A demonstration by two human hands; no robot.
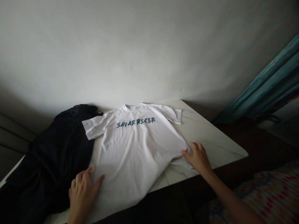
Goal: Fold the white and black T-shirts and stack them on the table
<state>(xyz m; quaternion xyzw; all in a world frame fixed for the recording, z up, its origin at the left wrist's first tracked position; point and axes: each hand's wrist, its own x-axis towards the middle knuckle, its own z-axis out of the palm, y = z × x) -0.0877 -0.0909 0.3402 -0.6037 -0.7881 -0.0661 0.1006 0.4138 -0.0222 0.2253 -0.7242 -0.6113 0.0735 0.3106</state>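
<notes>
Head view: we see a white T-shirt [133,146] lying flat, print up, on the worktop [210,137], collar toward the far edge. Left hand [83,194] and right hand [198,158] rest open on its lower edges, well apart, neither clamped. Dark crumpled garment [60,155] touches the shirt's sleeve at the worktop's left edge; teal curtain [259,90] hangs far right.

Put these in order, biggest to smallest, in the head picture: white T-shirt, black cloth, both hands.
1. White T-shirt and black cloth: too alike to rank.
2. Left hand and right hand: also alike.
</notes>
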